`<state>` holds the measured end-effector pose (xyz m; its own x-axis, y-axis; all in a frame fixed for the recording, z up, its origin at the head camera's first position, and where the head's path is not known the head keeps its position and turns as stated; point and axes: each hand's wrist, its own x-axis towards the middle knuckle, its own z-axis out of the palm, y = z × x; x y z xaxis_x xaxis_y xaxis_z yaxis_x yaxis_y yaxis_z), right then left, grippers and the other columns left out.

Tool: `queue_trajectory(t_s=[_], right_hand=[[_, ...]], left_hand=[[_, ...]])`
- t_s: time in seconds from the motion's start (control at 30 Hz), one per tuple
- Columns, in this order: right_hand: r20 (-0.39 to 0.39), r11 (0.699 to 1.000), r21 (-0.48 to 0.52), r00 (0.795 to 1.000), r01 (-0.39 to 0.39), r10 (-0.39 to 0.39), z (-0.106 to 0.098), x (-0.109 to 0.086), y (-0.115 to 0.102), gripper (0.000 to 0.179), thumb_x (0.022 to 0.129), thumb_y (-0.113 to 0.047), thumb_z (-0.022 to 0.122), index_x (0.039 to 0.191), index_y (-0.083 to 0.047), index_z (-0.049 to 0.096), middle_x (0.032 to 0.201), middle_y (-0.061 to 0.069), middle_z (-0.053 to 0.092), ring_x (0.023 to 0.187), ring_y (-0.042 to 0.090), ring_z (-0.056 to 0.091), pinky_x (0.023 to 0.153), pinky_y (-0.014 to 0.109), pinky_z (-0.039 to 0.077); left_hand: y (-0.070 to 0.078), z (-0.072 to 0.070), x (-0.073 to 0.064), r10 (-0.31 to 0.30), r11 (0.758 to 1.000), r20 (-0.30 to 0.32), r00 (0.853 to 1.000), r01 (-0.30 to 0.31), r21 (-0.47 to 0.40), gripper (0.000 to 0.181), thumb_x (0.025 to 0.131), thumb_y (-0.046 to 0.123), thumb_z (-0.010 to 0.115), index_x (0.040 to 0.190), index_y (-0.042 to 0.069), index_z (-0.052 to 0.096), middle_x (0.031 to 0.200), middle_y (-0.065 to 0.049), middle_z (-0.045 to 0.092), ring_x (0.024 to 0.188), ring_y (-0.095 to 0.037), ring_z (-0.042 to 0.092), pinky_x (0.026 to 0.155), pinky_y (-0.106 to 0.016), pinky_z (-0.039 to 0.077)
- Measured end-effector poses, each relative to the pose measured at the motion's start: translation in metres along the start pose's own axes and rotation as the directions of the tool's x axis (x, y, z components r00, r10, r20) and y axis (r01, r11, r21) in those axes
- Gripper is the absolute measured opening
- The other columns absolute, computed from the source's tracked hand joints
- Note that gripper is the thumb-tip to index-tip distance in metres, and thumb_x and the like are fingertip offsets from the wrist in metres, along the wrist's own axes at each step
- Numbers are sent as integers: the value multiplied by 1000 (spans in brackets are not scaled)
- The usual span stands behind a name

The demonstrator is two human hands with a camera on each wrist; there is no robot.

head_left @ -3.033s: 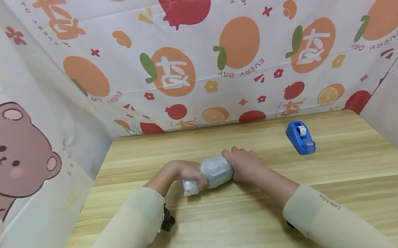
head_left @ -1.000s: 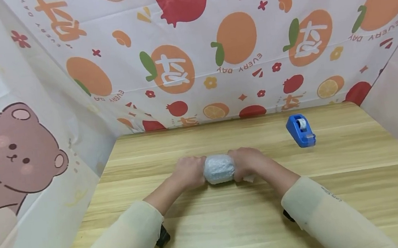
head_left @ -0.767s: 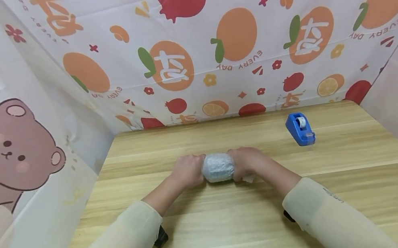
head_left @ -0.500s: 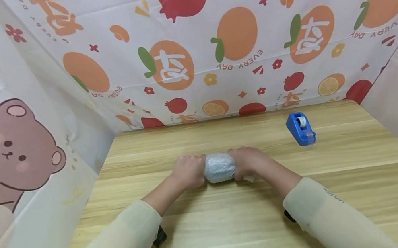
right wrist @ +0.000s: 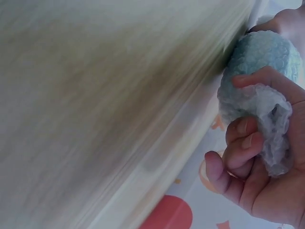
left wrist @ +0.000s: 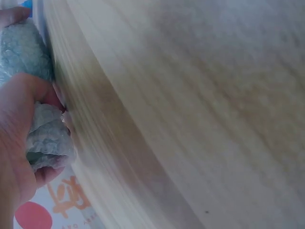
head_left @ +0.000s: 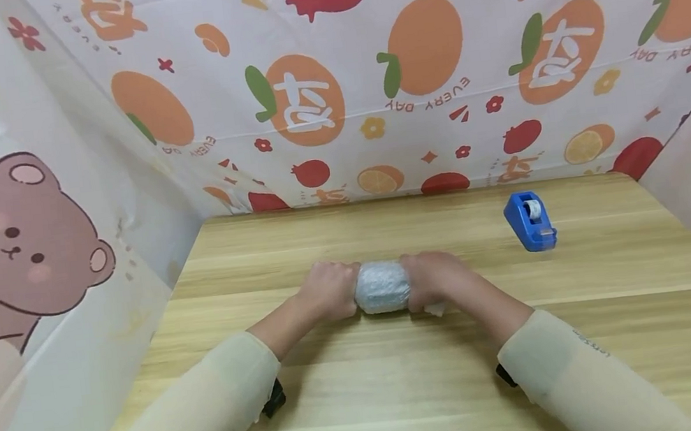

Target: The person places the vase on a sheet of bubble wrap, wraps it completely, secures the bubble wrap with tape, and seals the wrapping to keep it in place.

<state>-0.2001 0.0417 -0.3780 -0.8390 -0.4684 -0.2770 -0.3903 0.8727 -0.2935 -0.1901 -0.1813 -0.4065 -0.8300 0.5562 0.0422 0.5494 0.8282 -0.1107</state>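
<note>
A roll-shaped bundle in bubble wrap (head_left: 382, 287) lies crosswise between my two hands, close over the wooden table. My left hand (head_left: 330, 290) grips its left end; in the left wrist view a gathered tail of bubble wrap (left wrist: 49, 138) pokes out from between thumb and fingers. My right hand (head_left: 433, 279) holds the right end. The right wrist view shows crumpled bubble wrap (right wrist: 274, 129) bunched in that palm, with the thumb along the bundle and the fingers curled in. Whatever is inside the wrap is hidden.
A blue tape dispenser (head_left: 529, 221) with a roll of tape stands at the back right of the wooden table (head_left: 364, 396). A fruit-print curtain (head_left: 371, 100) hangs behind the table's far edge. Another curtain, with a bear (head_left: 25, 235), hangs on the left.
Three seconds ago the left hand was bent over a twisted left end and the bundle lay tilted. Both hands now grip its ends and it lies level. Lately only the head view has shifted slightly.
</note>
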Motion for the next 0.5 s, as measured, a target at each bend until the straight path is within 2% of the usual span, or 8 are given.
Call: queue_trajectory(t_s=[0.13, 0.2, 0.37, 0.5], right_hand=[[9, 999, 21, 1000, 30, -30, 1, -1, -1, 48, 56, -21, 82, 98, -21, 58, 86, -2, 62, 72, 19, 58, 59, 33, 47], [12, 999, 31, 999, 34, -34, 1, -2, -1, 47, 57, -20, 82, 97, -21, 58, 86, -3, 62, 73, 19, 58, 60, 33, 47], [20, 999, 39, 1000, 19, -19, -1, -2, 1, 47, 58, -20, 82, 99, -22, 58, 88, -3, 63, 76, 19, 58, 63, 33, 47], [19, 1000, 22, 1000, 4, -5, 0, -1, 5, 50, 58, -22, 84, 101, -23, 58, 90, -3, 63, 78, 19, 58, 65, 34, 47]], left_hand=[[-3, 1, -3, 6, 1000, 18, 1000, -6, -25, 25, 70, 15, 68, 94, 11, 63, 78, 0, 68, 63, -15, 60, 52, -34, 48], [-4, 3, -3, 13, 999, 5, 1000, -13, -36, 25, 69, 14, 67, 93, 11, 63, 78, -1, 68, 63, -15, 61, 53, -34, 49], [-4, 1, -3, 33, 998, -26, 999, -34, -58, 23, 69, 11, 66, 92, 11, 62, 77, -1, 68, 62, -16, 61, 52, -34, 48], [1, -3, 1, 21, 999, -3, 1000, -21, -34, 21, 71, 12, 66, 92, 12, 63, 75, 0, 67, 61, -15, 59, 51, -35, 48]])
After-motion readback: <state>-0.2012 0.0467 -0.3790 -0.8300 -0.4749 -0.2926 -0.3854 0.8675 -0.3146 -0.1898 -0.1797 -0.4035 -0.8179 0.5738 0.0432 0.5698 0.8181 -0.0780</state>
